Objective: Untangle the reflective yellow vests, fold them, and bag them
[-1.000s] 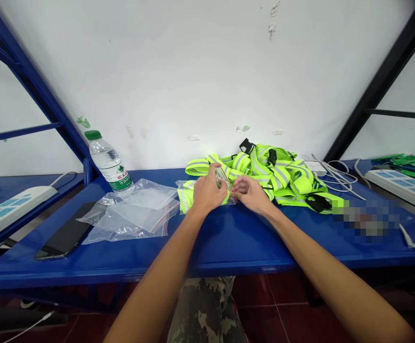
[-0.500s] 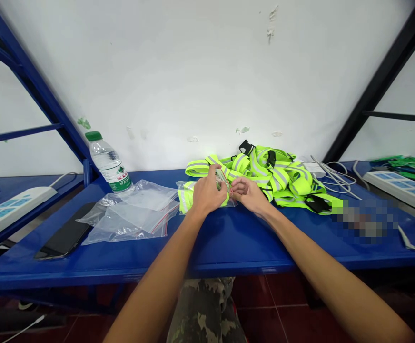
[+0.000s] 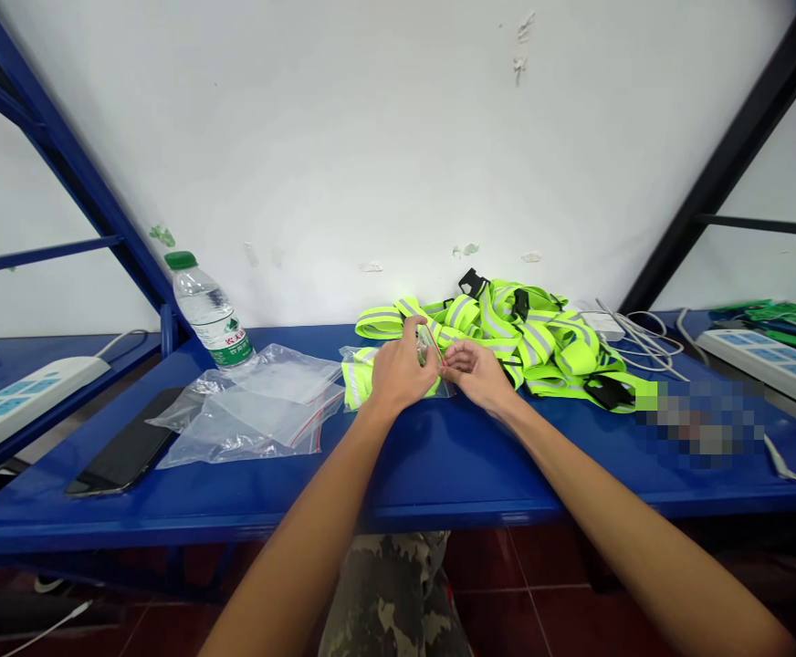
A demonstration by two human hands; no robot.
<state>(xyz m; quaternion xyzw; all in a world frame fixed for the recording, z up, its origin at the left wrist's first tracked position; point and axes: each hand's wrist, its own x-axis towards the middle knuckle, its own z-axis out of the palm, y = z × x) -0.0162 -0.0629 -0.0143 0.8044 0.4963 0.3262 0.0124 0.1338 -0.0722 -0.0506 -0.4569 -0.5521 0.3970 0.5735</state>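
Between my hands lies a clear zip bag (image 3: 447,389) with a red seal line, holding a folded neon-yellow reflective strap (image 3: 358,377). My left hand (image 3: 402,372) is closed on the bag near its open end, the back of the hand covering much of it. My right hand (image 3: 478,374) pinches the bag's red-lined edge between thumb and fingers. Just behind my hands sits a tangled heap of neon-yellow reflective straps (image 3: 535,342) with black buckles. Several flat zip bags (image 3: 254,411) lie to the left of my left hand.
A water bottle (image 3: 212,315) with a green cap stands at the back left. A black phone (image 3: 128,447) lies partly under the empty bags. White power strips (image 3: 35,397) flank the blue table (image 3: 466,474). White cables (image 3: 644,338) curl at the back right, near a blurred patch.
My right hand's fingers have closed more tightly on the bag's red edge and shifted slightly. My left hand stays almost where it was.
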